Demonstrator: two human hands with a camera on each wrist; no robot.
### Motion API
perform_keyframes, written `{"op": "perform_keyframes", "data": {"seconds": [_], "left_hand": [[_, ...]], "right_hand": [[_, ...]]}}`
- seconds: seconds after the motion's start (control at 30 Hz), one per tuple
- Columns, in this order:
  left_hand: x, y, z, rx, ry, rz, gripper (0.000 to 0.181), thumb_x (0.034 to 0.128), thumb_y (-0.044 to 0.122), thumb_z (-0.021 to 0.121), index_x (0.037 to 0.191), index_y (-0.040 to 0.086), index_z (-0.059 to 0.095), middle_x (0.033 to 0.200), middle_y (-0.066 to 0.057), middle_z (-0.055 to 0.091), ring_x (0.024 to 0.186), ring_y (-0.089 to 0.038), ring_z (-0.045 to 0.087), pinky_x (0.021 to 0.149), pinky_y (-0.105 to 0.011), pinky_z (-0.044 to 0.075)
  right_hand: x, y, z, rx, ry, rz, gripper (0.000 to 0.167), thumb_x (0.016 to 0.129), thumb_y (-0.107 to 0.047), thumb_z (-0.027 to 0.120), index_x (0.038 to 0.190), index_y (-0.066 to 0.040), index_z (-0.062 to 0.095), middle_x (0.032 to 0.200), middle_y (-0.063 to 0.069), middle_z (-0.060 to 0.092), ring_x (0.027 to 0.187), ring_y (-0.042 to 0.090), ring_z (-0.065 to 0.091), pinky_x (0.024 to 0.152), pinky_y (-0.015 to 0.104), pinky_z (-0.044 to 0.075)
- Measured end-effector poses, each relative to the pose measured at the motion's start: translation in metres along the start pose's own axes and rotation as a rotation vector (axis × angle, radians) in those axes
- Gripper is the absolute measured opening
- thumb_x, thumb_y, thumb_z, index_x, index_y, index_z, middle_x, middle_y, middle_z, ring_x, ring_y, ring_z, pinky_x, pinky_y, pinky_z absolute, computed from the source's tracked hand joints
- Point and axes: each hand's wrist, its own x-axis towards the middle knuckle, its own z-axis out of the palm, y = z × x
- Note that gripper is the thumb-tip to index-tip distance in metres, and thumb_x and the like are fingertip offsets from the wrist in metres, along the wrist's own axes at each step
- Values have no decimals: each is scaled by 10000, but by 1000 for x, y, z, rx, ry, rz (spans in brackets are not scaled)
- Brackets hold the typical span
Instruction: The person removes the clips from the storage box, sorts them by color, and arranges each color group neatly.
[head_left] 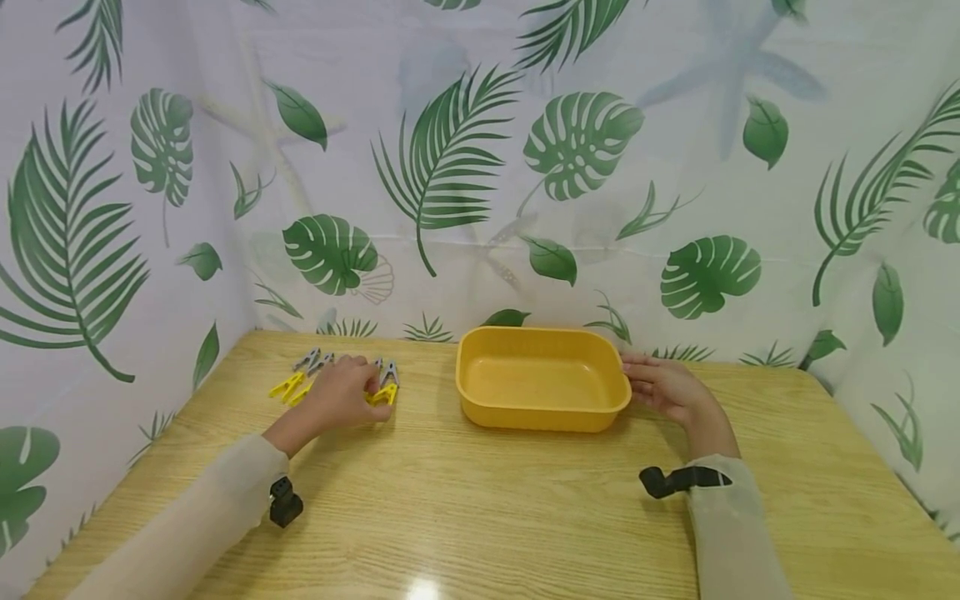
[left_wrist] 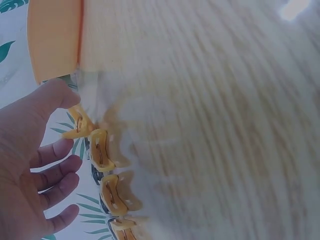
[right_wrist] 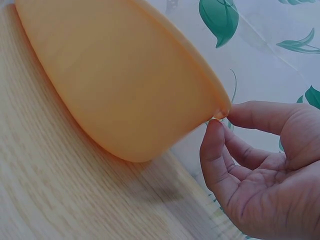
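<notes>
My left hand [head_left: 341, 393] is over a row of yellow-and-grey clothes pegs at the table's left. Between its thumb and index finger it pinches the yellow handles of the rightmost peg [left_wrist: 80, 123], whose grey end points to the wall; the other fingers are spread beside it. More pegs, one a yellow peg [left_wrist: 101, 150], lie along the row, partly hidden by the hand in the head view. An orange-yellow plastic basin [head_left: 536, 419] stands upright to the right, with nothing in it. My right hand [head_left: 667, 390] pinches the basin's right rim between thumb and fingers.
The wooden table [head_left: 480, 508] reaches back to a leaf-print cloth [head_left: 465, 275] hung behind and at both sides. Black wrist cameras sit on both forearms. Bare wood lies between the pegs and the basin.
</notes>
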Motion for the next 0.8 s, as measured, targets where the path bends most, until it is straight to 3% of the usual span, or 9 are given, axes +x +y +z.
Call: {"op": "perform_keyframes", "data": {"seconds": [0.5, 0.8], "left_hand": [[-3, 1, 3, -2, -36, -22, 353, 800, 368, 784, 691, 160, 520, 719, 7, 460, 706, -179, 420, 676, -346, 294], [-4, 0, 3, -26, -31, -3, 342, 798, 354, 794, 684, 151, 543, 716, 13, 466, 701, -174, 418, 660, -325, 299]], "right_hand": [[1, 0, -1, 7, 2, 8, 240, 1026, -144, 601, 1258, -90, 636, 1022, -101, 729, 914, 70, 694, 821, 219, 576], [3, 2, -2, 21, -3, 17, 196, 1027, -145, 599, 1213, -109, 648, 1007, -96, 729, 896, 73, 691, 803, 220, 574]]}}
